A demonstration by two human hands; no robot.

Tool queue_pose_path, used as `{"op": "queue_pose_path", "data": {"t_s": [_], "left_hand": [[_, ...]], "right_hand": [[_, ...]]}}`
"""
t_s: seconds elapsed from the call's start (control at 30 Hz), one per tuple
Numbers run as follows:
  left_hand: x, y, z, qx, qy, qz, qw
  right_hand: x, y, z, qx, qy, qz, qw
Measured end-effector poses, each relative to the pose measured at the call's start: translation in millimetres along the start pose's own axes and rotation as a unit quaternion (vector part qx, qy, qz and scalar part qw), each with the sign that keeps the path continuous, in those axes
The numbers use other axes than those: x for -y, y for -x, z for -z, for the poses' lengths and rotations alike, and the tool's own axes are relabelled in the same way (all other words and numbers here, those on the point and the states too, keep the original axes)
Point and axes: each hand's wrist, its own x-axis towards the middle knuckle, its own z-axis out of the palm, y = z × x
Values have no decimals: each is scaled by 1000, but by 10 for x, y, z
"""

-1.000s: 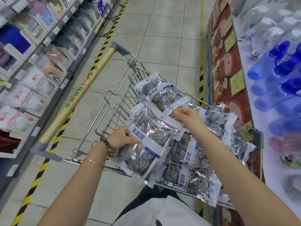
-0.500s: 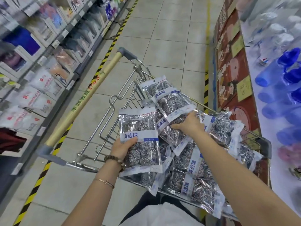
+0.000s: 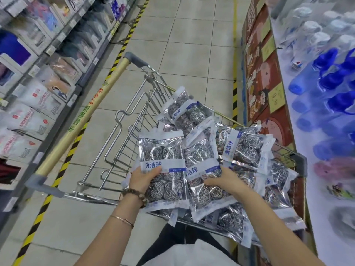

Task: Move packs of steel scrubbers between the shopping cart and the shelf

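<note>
I saw a pale tiled floor (image 3: 192,45) running down the aisle, with yellow-and-black striped tape (image 3: 123,48) along its left edge. White boxes (image 3: 28,120) stood in rows at the left. On the right, blue bottles (image 3: 334,73) lay just beside clear bottles (image 3: 315,27), next to a red cartoon panel (image 3: 263,79) carrying yellow tags (image 3: 276,96)

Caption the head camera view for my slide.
Left hand holds a silver-and-blue steel scrubber pack; right hand grips a second pack above the wire shopping cart.
</note>
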Motion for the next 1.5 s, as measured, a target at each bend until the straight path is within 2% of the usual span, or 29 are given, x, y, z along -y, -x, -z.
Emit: {"op": "queue_pose_path", "data": {"t_s": [0.17,0.3,0.5,0.73,0.83,1.03,1.33,1.5], "left_hand": [[155,163,-169,-19,-24,-25,999],[231,375,-398,-18,-55,-37,998],[184,585,-751,9,-87,-105,991],[131,805,-1023,72,-148,-211,963],[206,962,-1087,113,-181,-257,943],[542,1326,-1317,211,-214,-288,909],[1114,2246,-2079,359,-306,-332,817],[1681,2957,-2675,430,-346,-344,760]], "right_hand": [[-550,403,0,-60,-83,-6,995],[-816,616,56,-165,-165,3,972],[-1017,850,125,-300,-251,29,920],[-1354,1289,-45,-433,-316,1,844],[-1548,1573,-255,-487,-335,-22,806],[-2002,2193,-676,-563,-339,-74,750],[-2891,3189,-1144,-648,-428,-153,612],[-3589,3814,-1338,-681,-455,-195,540]]}}
